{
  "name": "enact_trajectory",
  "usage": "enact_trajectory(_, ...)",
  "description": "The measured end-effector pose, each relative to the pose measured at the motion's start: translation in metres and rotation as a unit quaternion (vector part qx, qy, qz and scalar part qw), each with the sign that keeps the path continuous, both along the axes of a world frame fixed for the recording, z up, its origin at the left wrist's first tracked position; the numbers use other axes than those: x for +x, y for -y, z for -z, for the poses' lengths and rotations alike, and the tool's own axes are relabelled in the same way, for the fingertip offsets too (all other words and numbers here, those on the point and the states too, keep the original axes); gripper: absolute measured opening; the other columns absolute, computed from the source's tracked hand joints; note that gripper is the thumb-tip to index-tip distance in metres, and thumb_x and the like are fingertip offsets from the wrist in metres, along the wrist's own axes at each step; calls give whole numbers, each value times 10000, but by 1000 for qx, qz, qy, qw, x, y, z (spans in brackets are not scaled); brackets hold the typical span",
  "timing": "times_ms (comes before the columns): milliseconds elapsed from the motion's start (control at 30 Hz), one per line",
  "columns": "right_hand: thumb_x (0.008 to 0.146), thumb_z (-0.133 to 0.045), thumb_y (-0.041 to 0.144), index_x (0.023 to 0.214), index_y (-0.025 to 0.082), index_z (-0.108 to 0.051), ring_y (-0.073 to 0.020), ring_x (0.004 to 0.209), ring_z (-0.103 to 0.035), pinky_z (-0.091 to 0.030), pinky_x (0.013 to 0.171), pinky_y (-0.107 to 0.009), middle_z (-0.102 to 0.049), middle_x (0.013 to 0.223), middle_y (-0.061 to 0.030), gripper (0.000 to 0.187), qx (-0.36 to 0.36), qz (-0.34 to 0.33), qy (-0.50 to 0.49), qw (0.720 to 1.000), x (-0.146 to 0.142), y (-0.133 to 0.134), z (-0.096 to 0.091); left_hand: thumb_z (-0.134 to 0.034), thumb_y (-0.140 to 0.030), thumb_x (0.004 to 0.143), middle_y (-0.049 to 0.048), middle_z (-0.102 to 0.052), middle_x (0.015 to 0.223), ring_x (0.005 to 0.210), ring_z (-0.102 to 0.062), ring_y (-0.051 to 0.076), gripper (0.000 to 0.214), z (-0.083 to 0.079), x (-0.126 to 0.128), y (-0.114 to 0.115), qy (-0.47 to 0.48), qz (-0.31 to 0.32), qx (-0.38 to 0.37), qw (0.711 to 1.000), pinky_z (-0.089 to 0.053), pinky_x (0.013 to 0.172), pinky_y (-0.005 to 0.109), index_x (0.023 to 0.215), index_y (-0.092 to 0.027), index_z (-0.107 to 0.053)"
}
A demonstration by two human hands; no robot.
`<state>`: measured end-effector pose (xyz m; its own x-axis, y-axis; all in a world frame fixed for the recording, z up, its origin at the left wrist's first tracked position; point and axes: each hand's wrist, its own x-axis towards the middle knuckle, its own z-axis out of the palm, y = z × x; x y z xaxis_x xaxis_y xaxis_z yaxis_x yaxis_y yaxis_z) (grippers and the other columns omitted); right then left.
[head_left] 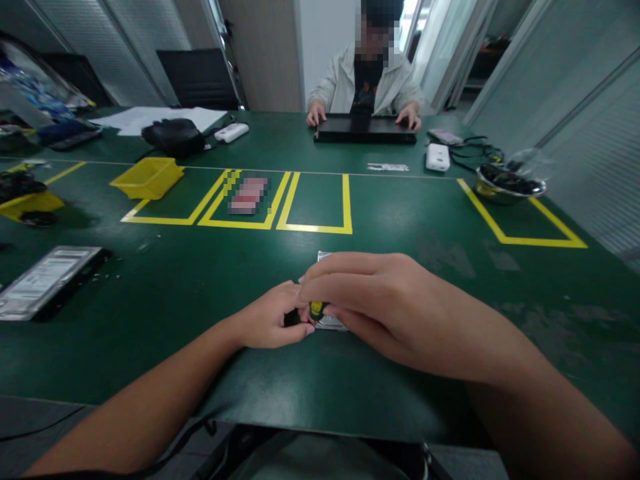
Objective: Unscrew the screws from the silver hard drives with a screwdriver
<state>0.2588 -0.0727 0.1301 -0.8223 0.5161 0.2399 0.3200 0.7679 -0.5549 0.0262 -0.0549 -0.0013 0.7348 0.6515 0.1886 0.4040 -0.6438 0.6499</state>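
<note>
My left hand [273, 321] and my right hand [370, 300] meet over a flat silver device [330, 322], seemingly a hard drive, lying on the green table [200, 320] near its front edge. My right hand's fingers curl around a small black and yellow tool [317, 309], most of it hidden. My left hand's fingers pinch something black [293, 317] at the device's left edge; I cannot make out what it is. Only the device's far corner [324, 255] and a strip of its near side show.
Another hard drive [47, 280] lies at the left. Yellow bins [147, 177] [27, 203] and yellow tape squares [315, 203] lie beyond. A steel bowl [507, 183] stands at the right. A person sits at a laptop [365, 128] across the table.
</note>
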Motion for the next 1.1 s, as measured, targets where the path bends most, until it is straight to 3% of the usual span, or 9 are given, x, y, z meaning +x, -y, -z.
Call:
enact_trajectory(200,922,-487,34,1130,150,-650,-120,1044,-583,-442,954,-240,-602,1206,-58,288,3,-10,-12,1000,0,-1,3,-568,-279,806,20,-671,745,766,-619,182,111,-1,2,0,2,7,3,1000,-507,761,311,751,-188,-601)
enact_trajectory(733,950,-484,69,1075,153,-665,-130,1106,-591,-441,987,-256,-661,1195,-47,235,6,-9,-33,999,-2,0,4,-590,-277,795,43,-678,794,869,-629,210,118,-2,0,-1,-13,12,-1,1000,-515,809,318,730,-189,-632)
enact_trajectory(1100,957,-497,154,933,168,-660,-134,886,-591,-467,798,-254,-644,1034,-59,165,25,30,6,999,-4,0,4,-597,-228,775,27,-641,769,784,-593,189,71,2,-1,-3,7,24,-1,1000,-493,743,315,721,-184,-581)
